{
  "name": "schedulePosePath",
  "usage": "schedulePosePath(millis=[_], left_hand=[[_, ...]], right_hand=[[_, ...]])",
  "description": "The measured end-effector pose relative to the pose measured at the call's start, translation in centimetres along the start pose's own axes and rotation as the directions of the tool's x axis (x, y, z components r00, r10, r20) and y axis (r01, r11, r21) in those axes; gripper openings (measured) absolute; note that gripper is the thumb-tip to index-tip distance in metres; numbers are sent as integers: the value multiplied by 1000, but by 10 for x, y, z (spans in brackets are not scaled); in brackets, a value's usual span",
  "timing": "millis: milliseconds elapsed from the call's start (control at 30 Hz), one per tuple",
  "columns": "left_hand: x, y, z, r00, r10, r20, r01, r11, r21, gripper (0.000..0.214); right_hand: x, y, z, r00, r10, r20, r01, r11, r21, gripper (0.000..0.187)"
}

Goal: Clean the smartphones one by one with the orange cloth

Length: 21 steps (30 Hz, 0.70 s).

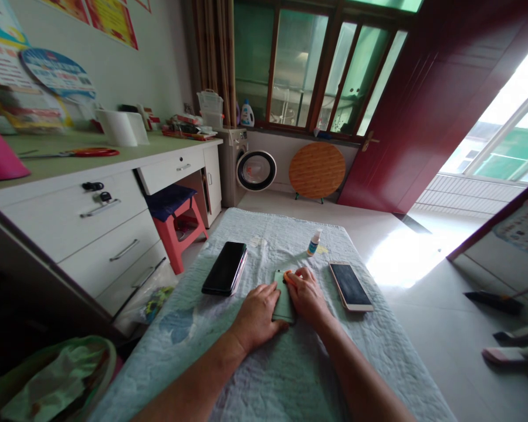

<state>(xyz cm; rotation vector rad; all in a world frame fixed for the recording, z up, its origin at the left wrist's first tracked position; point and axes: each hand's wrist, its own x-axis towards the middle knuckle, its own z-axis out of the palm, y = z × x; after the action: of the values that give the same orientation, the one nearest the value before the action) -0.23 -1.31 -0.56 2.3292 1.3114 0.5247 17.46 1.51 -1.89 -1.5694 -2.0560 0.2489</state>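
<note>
Three phones lie on the cloth-covered desk (268,375): a green phone (283,300) between both hands, a black phone (225,268) to its left and a white phone (350,286) to its right. One small bottle (314,243) stands just beyond the green phone. The left hand (257,313) lies flat against the green phone's edge; the right hand (307,296) presses something small and orange (289,276) onto its top

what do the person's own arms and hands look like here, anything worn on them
Both forearms come in from the bottom edge bare, with no sleeves in view. The left hand and the right hand wear no gloves, and no watch, bracelet or ring can be seen on either wrist or on the fingers. No markings show on them at this size.
</note>
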Motion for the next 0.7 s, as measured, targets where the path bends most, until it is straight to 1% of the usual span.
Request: schedulePosePath(millis=[100,233,333,433,600,700], left_hand=[[0,3,0,999,-34,-17,34,999,1,67],[-2,6,1,990,-125,-65,127,991,33,80],[-3,7,2,991,-126,-49,129,990,60,81],[-3,7,3,994,-98,-49,101,992,78,79],[-4,7,5,995,-85,-54,91,990,109,77],[-4,7,5,995,-85,-48,90,989,117,75]], right_hand=[[-2,-6,-1,999,-31,39,32,999,-4,25],[-4,-13,-3,992,-95,79,95,995,3,29],[-5,-14,-4,991,-106,87,107,994,-6,28],[-5,-9,-2,996,-60,61,61,998,-25,27],[-2,1,3,996,85,-18,-86,995,-47,27],[-1,3,4,993,116,-22,-117,992,-54,28]])
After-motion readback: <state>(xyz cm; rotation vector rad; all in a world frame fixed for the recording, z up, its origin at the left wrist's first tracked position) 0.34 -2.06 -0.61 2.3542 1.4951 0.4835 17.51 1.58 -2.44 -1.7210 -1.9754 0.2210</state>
